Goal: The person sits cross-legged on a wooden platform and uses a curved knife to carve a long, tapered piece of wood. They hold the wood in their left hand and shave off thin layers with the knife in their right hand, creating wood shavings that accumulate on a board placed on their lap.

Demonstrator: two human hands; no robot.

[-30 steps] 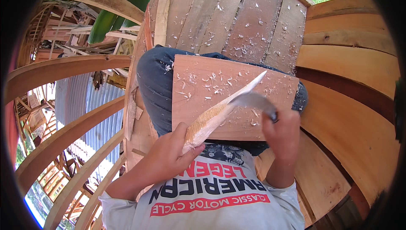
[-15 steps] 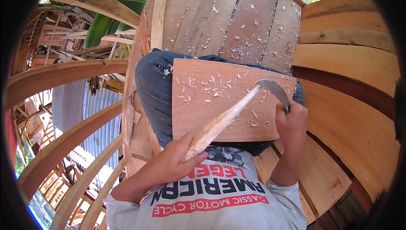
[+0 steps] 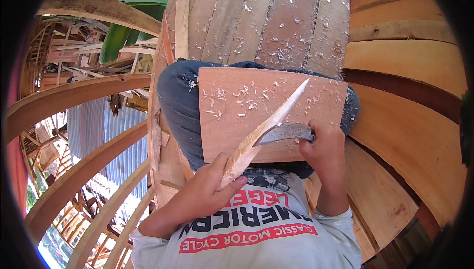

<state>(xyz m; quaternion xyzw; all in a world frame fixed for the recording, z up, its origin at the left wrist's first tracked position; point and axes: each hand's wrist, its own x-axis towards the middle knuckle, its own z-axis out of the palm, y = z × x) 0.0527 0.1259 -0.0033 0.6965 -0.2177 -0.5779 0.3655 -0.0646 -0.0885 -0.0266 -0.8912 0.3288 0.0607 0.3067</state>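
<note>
Clearly the whittling of a wooden stake (image 3: pixel 269 128) is under way. The left hand (image 3: pixel 210 190) is wrapped tight around the stake's near, thicker end, thumb on top, holding it slanted so that its sharpened tip points far and to the right. The stake rests across a flat reddish board (image 3: pixel 232 116) that lies over the person's lap, on dark trousers (image 3: pixel 177 106). The right hand (image 3: pixel 323 148) is closed around the handle of a curved-bladed knife (image 3: pixel 281 131), whose grey blade lies against the right edge of the stake about midway along it, the point turned toward the left hand.

Pale shavings (image 3: pixel 244 101) are scattered over the board and over the plank floor (image 3: pixel 291 27) further off, which suggests the shaping is well along; the far half of the stake already tapers to a clean point, while the near half looks rougher and thicker.

By my judgement the blade sits at the start of a cut. What the next stroke calls for is a firm grip from the left hand to keep the stake from rolling on the board, and a shallow blade angle pushed away toward the tip, so that it lifts a thin curl and does not dig in. The left thumb lies close to the blade's point, which is the risk to watch.

Curved wooden ribs (image 3: pixel 74 101) frame the left side, broad planks (image 3: pixel 405 66) the right.
</note>
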